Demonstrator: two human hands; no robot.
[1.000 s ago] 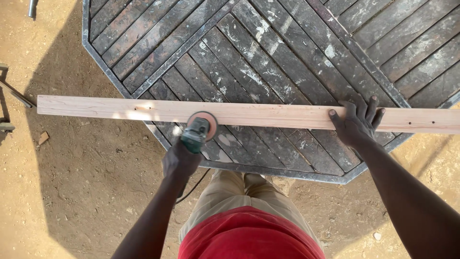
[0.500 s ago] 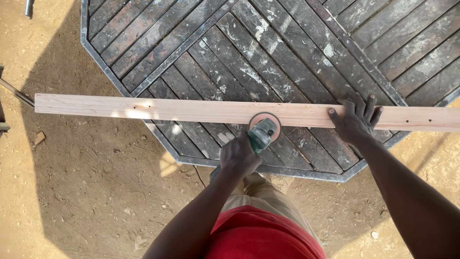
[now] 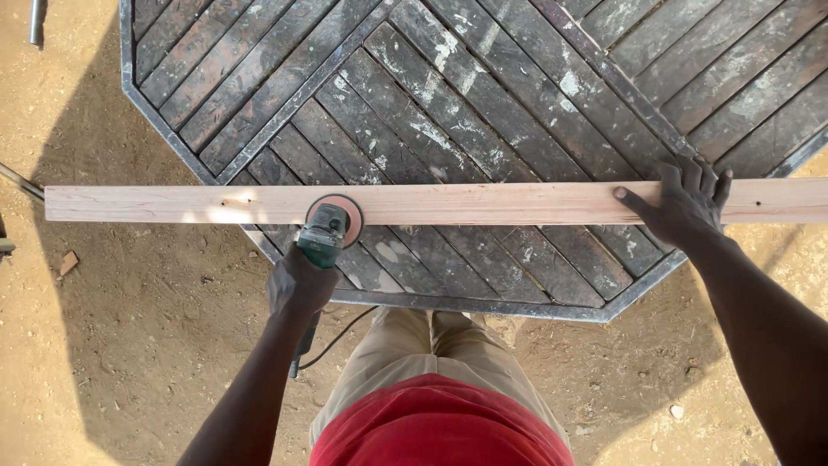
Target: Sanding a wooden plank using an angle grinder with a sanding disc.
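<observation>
the left hand, closed around a green sander, presses its disc on the long wooden plank at frame centre-left. the right hand lies spread flat on the plank across the slatted table.

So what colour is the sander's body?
Green, with a reddish-brown disc; the head view shows the sander in the left hand.

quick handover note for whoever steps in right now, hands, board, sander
Left hand grips the green disc sander, its disc on the near edge of the long wooden plank, left of the middle.
Right hand presses the plank flat near its right end.
The plank lies across the slatted octagonal table, its left end overhanging the dirt.
How much of the plank is already sanded cannot be told.
</observation>
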